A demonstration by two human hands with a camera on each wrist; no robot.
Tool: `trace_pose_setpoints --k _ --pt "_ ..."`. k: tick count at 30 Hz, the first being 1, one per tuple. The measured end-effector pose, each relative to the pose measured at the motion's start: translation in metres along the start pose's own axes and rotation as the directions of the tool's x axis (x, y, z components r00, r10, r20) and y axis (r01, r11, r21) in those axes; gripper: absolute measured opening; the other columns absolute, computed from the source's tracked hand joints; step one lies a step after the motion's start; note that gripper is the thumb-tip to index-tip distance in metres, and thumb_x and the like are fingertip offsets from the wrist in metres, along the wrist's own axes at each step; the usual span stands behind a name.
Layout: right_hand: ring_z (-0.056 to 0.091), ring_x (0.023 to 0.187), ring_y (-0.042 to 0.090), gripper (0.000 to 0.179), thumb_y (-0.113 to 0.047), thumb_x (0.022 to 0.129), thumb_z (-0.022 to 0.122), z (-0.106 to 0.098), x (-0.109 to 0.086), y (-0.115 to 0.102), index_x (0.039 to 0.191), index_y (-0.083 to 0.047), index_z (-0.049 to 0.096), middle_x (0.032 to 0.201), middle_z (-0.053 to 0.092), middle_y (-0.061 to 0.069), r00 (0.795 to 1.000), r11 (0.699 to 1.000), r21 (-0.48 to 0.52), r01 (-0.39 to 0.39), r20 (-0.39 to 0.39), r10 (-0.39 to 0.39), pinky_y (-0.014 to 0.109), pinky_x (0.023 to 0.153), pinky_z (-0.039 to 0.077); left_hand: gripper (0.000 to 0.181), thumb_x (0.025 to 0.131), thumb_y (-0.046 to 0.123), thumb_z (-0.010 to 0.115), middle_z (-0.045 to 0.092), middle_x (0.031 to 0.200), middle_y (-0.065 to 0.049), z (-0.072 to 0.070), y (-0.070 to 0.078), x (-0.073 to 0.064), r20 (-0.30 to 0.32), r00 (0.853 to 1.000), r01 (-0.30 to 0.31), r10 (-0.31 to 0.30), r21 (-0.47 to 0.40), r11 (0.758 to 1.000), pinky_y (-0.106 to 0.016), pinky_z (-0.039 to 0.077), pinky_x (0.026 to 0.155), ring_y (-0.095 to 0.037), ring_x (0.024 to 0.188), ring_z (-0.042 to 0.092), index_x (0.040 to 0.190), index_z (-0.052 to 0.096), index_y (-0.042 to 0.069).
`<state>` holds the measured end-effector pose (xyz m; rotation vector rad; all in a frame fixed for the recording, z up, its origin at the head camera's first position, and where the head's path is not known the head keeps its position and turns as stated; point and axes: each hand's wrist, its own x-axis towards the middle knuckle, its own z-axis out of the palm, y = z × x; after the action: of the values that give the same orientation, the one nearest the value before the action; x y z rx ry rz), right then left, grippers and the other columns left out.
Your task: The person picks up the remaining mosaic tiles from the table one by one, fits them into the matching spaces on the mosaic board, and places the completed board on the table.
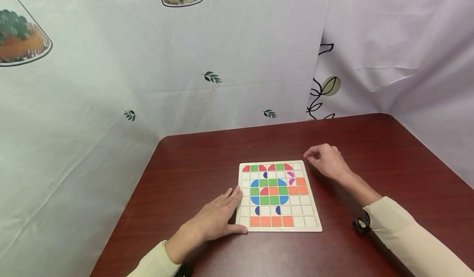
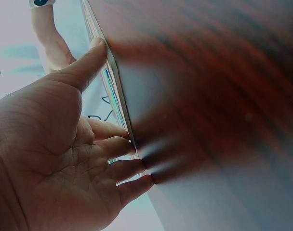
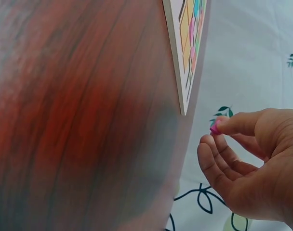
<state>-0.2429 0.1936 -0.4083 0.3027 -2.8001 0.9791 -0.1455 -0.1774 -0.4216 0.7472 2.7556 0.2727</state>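
Note:
A white square board (image 1: pixel 302 211) with a grid of cells lies on the table, partly filled with red, green, blue, orange and purple tiles. My left hand (image 1: pixel 218 215) rests at the board's left side, fingertips on its left edge and thumb at the near corner; the left wrist view shows these fingers (image 2: pixel 132 185) extended along the edge. Just beyond the board's far right corner is my right hand (image 1: pixel 327 160). Between thumb and forefinger it pinches a small magenta tile (image 3: pixel 215 127), mostly covered by the fingertips.
The dark red-brown table (image 1: pixel 200 161) reaches back to a white curtain (image 1: pixel 240 42) printed with leaves and plant pots. A dark band with a round device (image 1: pixel 361 224) is at the right wrist.

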Motion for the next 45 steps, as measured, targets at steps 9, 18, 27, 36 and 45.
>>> trace_pose_setpoints --k 9,18,27,36,45 --pt "0.062 0.084 0.029 0.010 -0.002 0.097 0.073 0.006 -0.001 -0.006 0.105 0.000 0.078 0.095 0.073 0.014 1.000 1.000 0.016 -0.007 0.011 0.007 0.040 0.074 0.051 0.110 0.089 0.069 0.073 0.025 0.175 -0.008 0.000 0.000 0.001 0.003 1.000 -0.005 0.005 0.005 1.000 -0.054 0.036 0.122 -0.031 0.160 0.025 0.168 0.029 0.007" --pt "0.064 0.080 0.027 0.005 -0.003 0.096 0.076 0.013 -0.001 -0.007 0.100 -0.001 0.076 0.090 0.073 0.012 1.000 0.999 0.042 -0.006 0.019 0.006 0.036 0.068 0.052 0.110 0.089 0.069 0.074 0.024 0.176 -0.009 0.000 0.000 0.000 0.006 1.000 -0.006 0.006 -0.004 1.000 -0.054 0.036 0.122 -0.031 0.160 0.025 0.168 0.029 0.007" --pt "0.063 0.076 0.025 0.003 -0.004 0.095 0.078 0.017 -0.001 -0.007 0.096 -0.002 0.077 0.085 0.072 0.009 0.999 0.999 0.047 0.002 0.032 -0.003 0.033 0.062 0.050 0.109 0.089 0.069 0.073 0.024 0.176 -0.009 0.000 0.000 0.000 0.003 1.000 -0.008 0.008 -0.002 1.000 -0.054 0.037 0.121 -0.031 0.160 0.026 0.168 0.029 0.007" --pt "0.064 0.076 0.024 0.004 -0.006 0.092 0.082 0.018 -0.003 -0.008 0.093 -0.004 0.079 0.082 0.073 0.006 0.998 0.999 0.033 -0.006 0.058 0.004 0.034 0.063 0.049 0.109 0.089 0.069 0.073 0.024 0.176 -0.009 0.000 0.000 0.000 0.000 1.000 -0.010 0.010 0.003 1.000 -0.055 0.037 0.121 -0.031 0.160 0.026 0.168 0.029 0.007" --pt "0.065 0.075 0.022 0.005 -0.008 0.090 0.085 0.021 -0.003 -0.009 0.092 -0.006 0.080 0.081 0.074 0.005 0.998 1.000 -0.019 0.005 0.057 -0.004 0.034 0.063 0.048 0.109 0.090 0.068 0.074 0.024 0.175 -0.009 0.000 0.000 0.000 -0.004 1.000 -0.011 0.011 0.006 1.000 -0.054 0.037 0.121 -0.031 0.160 0.026 0.168 0.029 0.006"
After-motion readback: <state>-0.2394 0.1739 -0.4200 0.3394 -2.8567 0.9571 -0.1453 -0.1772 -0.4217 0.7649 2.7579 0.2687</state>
